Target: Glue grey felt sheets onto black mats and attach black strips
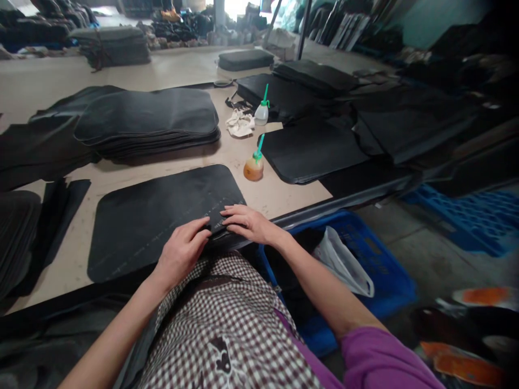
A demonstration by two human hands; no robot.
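A black sheet panel (pixel 162 216) with rounded corners lies on the table right in front of me. Faint pale marks run along its near side. My left hand (pixel 184 248) rests on the panel's near edge, fingers stretched forward and thumb apart from them. Close beside it, my right hand (pixel 249 222) lies on the near right corner with its fingers extended and slightly spread. Neither hand appears to grip anything. Beyond the panel stands a squeeze bottle with amber liquid (pixel 253 168) and a green spout. Some of the near edge is hidden under my fingers.
A stack of black panels (pixel 150 116) stands behind; more black sheets (pixel 316 148) lie to the right. A clear bottle (pixel 261 112) stands by a crumpled white cloth (pixel 240 123). Below the table edge is a blue crate (pixel 389 275) with a plastic bag (pixel 344 262).
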